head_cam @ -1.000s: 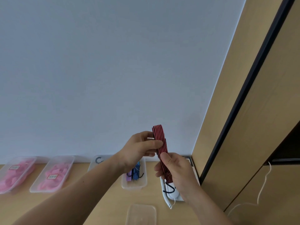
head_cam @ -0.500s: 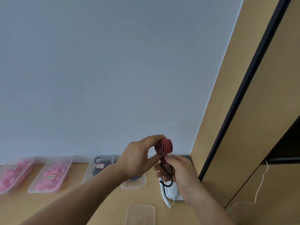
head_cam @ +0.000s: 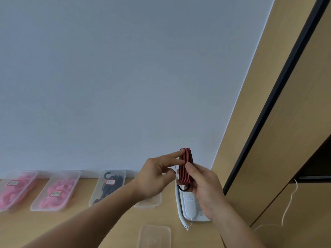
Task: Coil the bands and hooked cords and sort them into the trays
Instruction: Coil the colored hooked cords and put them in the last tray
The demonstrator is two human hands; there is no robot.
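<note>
A red-and-black striped hooked cord (head_cam: 185, 165) is folded into a flat upright coil in the air above the desk. My right hand (head_cam: 204, 187) grips its lower part, thumb on the front, and a black hook (head_cam: 182, 188) sticks out below. My left hand (head_cam: 157, 174) touches the coil's left edge with a straight forefinger; its other fingers are loosely curled. Four clear trays line the wall: two with pink bands (head_cam: 16, 190) (head_cam: 57, 190), one with black hooked cords (head_cam: 109, 187), one (head_cam: 148, 203) mostly behind my left wrist.
A white wall phone with a curly cable (head_cam: 189, 206) lies on the wooden desk under my right hand. A clear lid or tray (head_cam: 155, 236) sits at the near edge. A wooden cabinet (head_cam: 268, 140) with a dark strip rises at the right, a white wire (head_cam: 288, 208) hanging beside it.
The cord went from a long folded strip to a small roll, and is now a taller flat coil. My left hand let go its pinch and now touches with one finger.
</note>
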